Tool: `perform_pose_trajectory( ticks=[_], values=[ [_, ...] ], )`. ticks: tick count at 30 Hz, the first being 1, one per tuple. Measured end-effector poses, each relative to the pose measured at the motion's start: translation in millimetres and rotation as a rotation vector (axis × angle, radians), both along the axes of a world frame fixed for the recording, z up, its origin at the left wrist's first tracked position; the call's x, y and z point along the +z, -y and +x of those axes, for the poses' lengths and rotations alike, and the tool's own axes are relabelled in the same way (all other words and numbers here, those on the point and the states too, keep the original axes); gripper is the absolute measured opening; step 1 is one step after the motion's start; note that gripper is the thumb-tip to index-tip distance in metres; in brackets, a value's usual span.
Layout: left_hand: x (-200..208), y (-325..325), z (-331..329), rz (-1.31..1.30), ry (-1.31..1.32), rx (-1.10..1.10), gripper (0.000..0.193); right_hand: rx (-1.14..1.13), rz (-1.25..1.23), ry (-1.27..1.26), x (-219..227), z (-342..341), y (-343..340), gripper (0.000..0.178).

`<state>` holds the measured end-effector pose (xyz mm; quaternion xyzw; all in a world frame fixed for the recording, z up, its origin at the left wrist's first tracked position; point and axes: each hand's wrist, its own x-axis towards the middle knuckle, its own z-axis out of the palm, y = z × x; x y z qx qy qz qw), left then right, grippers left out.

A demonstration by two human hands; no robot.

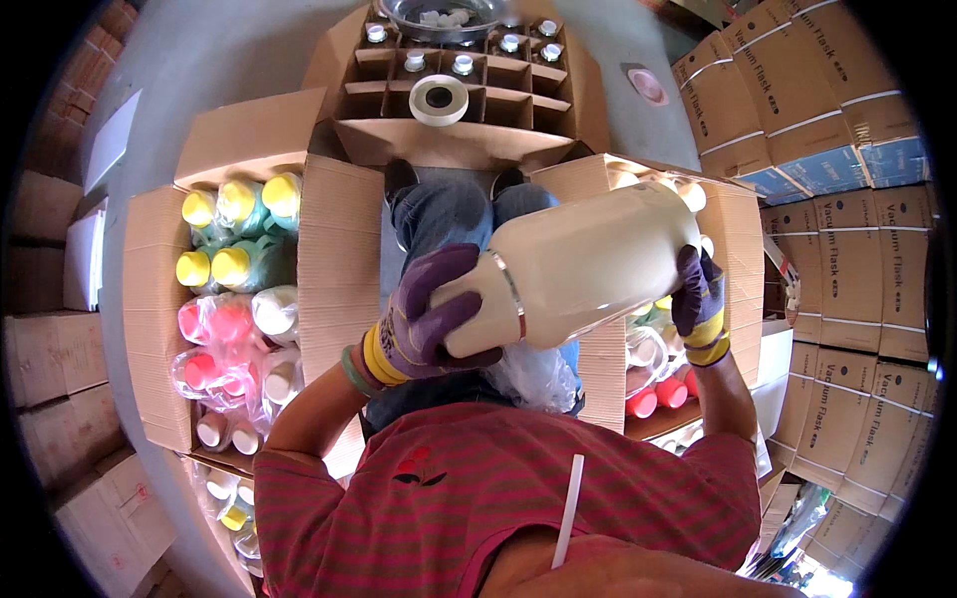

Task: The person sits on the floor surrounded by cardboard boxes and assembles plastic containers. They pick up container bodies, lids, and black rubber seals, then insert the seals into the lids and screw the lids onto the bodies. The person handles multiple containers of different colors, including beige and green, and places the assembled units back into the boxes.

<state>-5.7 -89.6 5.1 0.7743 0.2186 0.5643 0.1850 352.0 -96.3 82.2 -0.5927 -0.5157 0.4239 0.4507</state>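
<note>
while hemmed by open cartons [339, 249], cream flask [588, 264] in midair, left hand [424, 319] and right hand [701, 299] fingers wrapped around its ends.

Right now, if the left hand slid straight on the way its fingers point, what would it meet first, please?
The left hand is already wrapped around the top end of the cream flask, fingers pointing right, so it would press straight into that flask, as far as depth shows.

A big cream flask [588, 264] lies on its side in the air, over the person's lap. It has a shiny band near its top end. Its top end points left.
</note>
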Motion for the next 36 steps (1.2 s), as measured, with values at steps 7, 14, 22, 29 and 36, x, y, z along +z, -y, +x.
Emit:
perform_pose_trajectory(
  ticks=[7,14,22,29,36],
  values=[
    [16.8,0.6,-6.7,-0.817,0.495,0.131,0.063,-0.224,0.264,0.126,-36.6,-0.2,22.8,0.055],
    [4.7,35.5,0.9,-0.354,-0.601,-0.119,0.070,-0.299,0.033,-0.685,-73.5,6.4,20.0,0.060],
    [34.0,-14.1,26.6,-0.210,0.244,-0.044,0.112,-0.217,-0.071,-0.945,-84.1,-24.3,30.3,0.062],
    [97.9,-31.7,58.4,-0.145,0.252,-0.148,0.143,0.039,-0.075,-1.278,-94.1,-37.5,20.5,0.065],
    [90.3,-44.1,61.3,-0.067,0.335,-0.286,0.146,0.109,-0.098,-0.793,-138.9,-20.6,26.6,0.053]
  ],
)
